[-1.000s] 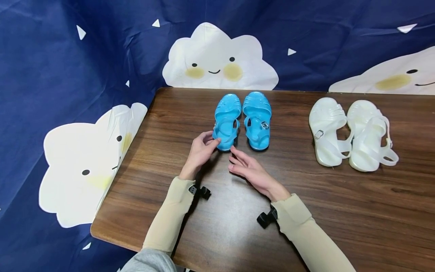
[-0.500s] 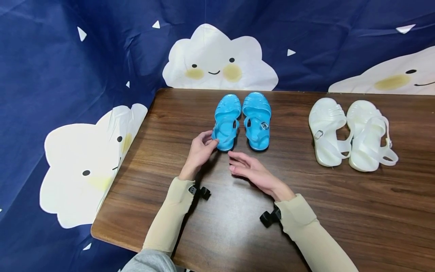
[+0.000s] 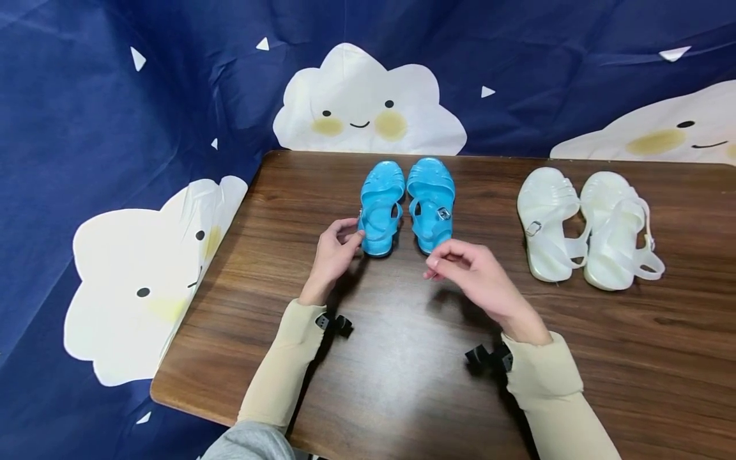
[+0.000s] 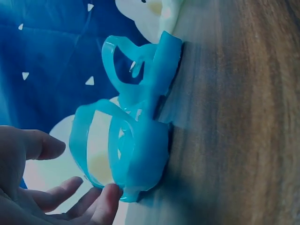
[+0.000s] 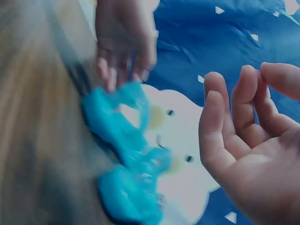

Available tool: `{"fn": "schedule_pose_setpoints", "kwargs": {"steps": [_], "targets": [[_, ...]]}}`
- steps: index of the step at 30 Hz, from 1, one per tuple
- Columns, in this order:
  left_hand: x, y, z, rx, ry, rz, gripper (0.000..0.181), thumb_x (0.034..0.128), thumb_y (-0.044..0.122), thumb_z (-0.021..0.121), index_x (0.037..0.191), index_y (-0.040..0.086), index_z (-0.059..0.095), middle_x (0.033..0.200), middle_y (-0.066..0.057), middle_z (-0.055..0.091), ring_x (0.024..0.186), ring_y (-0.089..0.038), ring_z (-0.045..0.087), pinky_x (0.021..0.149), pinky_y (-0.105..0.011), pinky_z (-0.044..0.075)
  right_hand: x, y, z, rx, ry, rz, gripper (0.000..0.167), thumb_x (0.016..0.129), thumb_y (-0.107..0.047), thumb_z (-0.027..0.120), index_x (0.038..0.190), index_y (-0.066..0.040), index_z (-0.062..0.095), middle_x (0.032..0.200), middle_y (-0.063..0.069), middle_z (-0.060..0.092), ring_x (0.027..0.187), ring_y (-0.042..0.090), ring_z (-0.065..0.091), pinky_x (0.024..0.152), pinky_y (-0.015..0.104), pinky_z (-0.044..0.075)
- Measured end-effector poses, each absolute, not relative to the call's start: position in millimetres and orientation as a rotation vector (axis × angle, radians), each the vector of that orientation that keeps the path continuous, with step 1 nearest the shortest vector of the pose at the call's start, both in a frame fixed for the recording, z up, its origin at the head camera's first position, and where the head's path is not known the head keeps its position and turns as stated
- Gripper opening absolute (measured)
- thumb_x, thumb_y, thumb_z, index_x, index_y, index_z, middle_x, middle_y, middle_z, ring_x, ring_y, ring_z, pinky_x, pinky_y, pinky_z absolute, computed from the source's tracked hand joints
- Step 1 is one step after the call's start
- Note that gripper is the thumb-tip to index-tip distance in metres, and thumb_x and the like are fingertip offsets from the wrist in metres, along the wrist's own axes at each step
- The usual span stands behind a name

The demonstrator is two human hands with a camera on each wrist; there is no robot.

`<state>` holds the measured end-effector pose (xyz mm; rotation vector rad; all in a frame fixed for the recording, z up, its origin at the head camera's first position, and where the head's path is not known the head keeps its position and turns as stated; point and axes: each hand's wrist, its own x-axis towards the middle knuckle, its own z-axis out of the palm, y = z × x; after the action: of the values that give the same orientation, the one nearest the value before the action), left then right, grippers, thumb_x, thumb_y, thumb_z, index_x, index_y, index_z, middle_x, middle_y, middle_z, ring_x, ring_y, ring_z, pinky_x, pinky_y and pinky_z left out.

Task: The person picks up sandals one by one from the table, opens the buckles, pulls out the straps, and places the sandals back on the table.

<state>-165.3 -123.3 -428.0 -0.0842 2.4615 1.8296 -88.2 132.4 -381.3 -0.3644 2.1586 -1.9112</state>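
Observation:
A pair of blue jelly sandals stands at the back of the table, toes pointing away. My left hand [image 3: 333, 252] is at the heel of the left blue sandal [image 3: 379, 220]. In the left wrist view its thumb is apart from the strap and a fingertip [image 4: 111, 194] touches or nearly touches the sandal's side; the fingers are relaxed. The right blue sandal [image 3: 430, 191] has a silver buckle, and its heel is partly hidden by my right hand [image 3: 480, 275]. That hand hovers in front of it, fingers loosely bent, holding nothing in the right wrist view.
A pair of white sandals [image 3: 546, 255] stands to the right on the brown wooden table [image 3: 391, 396]. A dark blue cloth [image 3: 506, 57] with clouds hangs behind and to the left. Black wrist cameras [image 3: 485, 359] sit at both cuffs.
My right hand has moved right, from near the left blue sandal's heel to before the right one, its fingers more bent. The left hand's thumb has shifted slightly off the sandal's heel.

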Motion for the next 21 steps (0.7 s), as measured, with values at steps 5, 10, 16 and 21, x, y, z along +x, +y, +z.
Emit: {"fn": "schedule_pose_setpoints", "kwargs": {"steps": [5,10,16,21], "targets": [[-163,-123,-423,-0.049,2.645,1.745,0.032,0.0919,0.017,0.063,0.121,0.003,0.061,0.122,-0.014,0.062,0.109,-0.026,0.063,0.091,-0.039,0.052,-83,152,-367,-0.323,2.273,-2.034,0.015,0.097,-0.013,0.059,0.099,0.001,0.063,0.087,0.0,0.07,0.085,0.014,0.068,0.078,0.025,0.055],[-160,-121,-414,-0.002,2.765,1.748,0.028,0.0923,0.017,0.063,0.117,0.004,0.063,0.117,-0.012,0.06,0.107,-0.023,0.064,0.092,-0.037,0.051,-81,174,-362,-0.231,2.25,-2.311,0.014,0.094,-0.008,0.062,0.099,0.005,0.063,0.086,0.001,0.071,0.081,0.012,0.068,0.072,0.021,0.055],[-156,-112,-400,0.088,2.79,1.854,0.025,0.0919,0.013,0.062,0.114,0.002,0.064,0.116,-0.013,0.06,0.108,-0.024,0.062,0.091,-0.039,0.052,-81,202,-364,-0.062,2.089,-2.694,0.008,0.091,0.0,0.063,0.096,0.006,0.065,0.083,0.005,0.071,0.078,0.013,0.069,0.066,0.02,0.055],[-150,-98,-387,0.215,2.716,1.944,0.026,0.0918,0.011,0.062,0.115,0.001,0.064,0.116,-0.015,0.059,0.108,-0.025,0.061,0.091,-0.039,0.052,-82,219,-363,0.118,1.89,-2.979,0.01,0.086,0.005,0.066,0.094,0.012,0.063,0.081,0.013,0.069,0.075,0.02,0.068,0.062,0.022,0.055]]}}
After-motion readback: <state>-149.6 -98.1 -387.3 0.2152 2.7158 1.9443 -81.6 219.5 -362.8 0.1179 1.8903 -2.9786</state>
